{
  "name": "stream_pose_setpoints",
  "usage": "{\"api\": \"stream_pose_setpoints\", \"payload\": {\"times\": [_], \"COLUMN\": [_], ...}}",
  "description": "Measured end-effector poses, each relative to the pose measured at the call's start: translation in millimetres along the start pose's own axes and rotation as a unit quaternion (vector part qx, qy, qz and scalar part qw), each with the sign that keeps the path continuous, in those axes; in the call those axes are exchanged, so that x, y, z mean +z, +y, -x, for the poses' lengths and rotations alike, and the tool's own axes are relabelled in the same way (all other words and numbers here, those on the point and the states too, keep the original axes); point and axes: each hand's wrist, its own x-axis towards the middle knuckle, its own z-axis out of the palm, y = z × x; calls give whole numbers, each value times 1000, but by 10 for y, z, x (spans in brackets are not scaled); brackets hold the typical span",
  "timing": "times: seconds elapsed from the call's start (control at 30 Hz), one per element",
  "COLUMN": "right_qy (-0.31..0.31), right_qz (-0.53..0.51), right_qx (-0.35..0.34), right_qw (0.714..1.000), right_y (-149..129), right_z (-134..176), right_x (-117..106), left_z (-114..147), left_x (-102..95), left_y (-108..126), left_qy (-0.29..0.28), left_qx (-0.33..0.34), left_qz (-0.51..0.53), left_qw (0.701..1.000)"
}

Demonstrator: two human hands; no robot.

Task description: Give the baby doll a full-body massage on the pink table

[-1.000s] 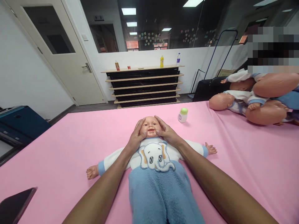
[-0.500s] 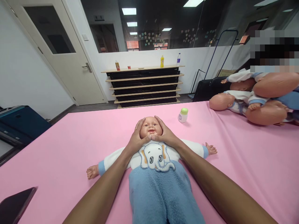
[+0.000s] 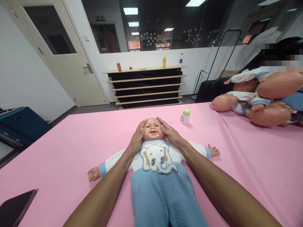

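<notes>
A baby doll lies on its back on the pink-covered table, arms spread, in a white top with an elephant face and blue fleecy trousers. My left hand rests along one side of the doll's head, fingers stretched up past its cheek. On the opposite side, my right hand lies against the other cheek and temple, its fingers also extended. Both palms touch the head without wrapping round it. Beyond my right hand stands a small white bottle with a green cap.
Several more dolls are piled at the table's right end, near a person whose face is blurred. A dark phone lies at the near left corner. Behind the table, a low shelf stack holds bottles. A dark blue case stands at left.
Both thumbs have moved outward from the doll's chin to the sides of its face. The chin and collar now show. The doll's body has stayed in place.
</notes>
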Motion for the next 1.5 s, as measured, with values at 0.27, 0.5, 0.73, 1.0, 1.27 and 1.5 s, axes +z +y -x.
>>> {"api": "stream_pose_setpoints", "payload": {"times": [0.27,0.5,0.73,1.0,1.27,1.5], "right_qy": [26,11,-26,13,13,-27], "right_qz": [215,118,-12,134,142,-2], "right_qx": [-36,-5,38,-16,-12,39], "right_qw": [976,993,999,991,990,999], "right_y": [-75,-91,-95,-47,-81,-104], "right_z": [84,70,48,56,79,64], "right_x": [15,7,17,16,12,8], "left_z": [45,48,9,23,34,8], "left_x": [-13,-32,-49,-5,-30,-47], "left_y": [101,111,37,68,86,34], "left_qy": [-32,-34,-33,-19,-27,-28], "left_qx": [6,1,-6,-4,-3,-14], "left_qz": [-78,-35,-7,-27,-27,5], "left_qw": [996,999,999,999,999,1000]}}
